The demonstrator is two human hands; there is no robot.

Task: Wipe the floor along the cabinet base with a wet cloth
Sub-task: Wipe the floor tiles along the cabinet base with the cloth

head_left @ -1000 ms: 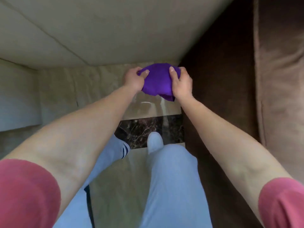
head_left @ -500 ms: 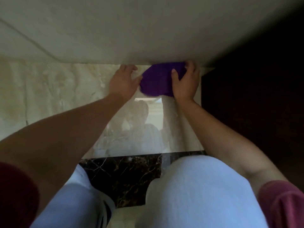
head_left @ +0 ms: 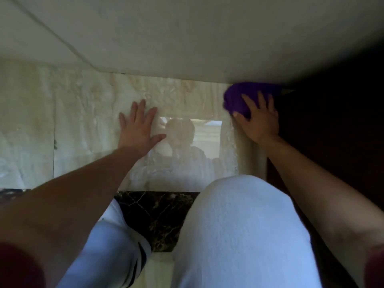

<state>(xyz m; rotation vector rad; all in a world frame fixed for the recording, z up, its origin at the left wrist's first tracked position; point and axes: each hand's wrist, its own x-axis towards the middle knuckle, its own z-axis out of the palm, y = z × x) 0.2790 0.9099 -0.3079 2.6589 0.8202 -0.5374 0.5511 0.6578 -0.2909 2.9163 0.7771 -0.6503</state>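
A purple cloth (head_left: 239, 96) lies bunched on the glossy beige marble floor (head_left: 83, 125), tight against the pale cabinet base (head_left: 187, 38) at the right end. My right hand (head_left: 259, 119) presses down on the cloth with its fingers spread over it; the far part of the cloth is tucked under the cabinet's lower edge. My left hand (head_left: 137, 125) rests flat on the bare floor to the left, fingers apart, holding nothing.
A dark brown piece of furniture (head_left: 332, 142) walls off the right side next to the cloth. My knees in light blue trousers (head_left: 239, 235) fill the lower middle. A dark marble strip (head_left: 158, 215) crosses the floor near my knees.
I have crouched lower and closer to the floor. My left hand let go of the cloth and went flat on the floor to the left. The cloth moved right under my right hand.
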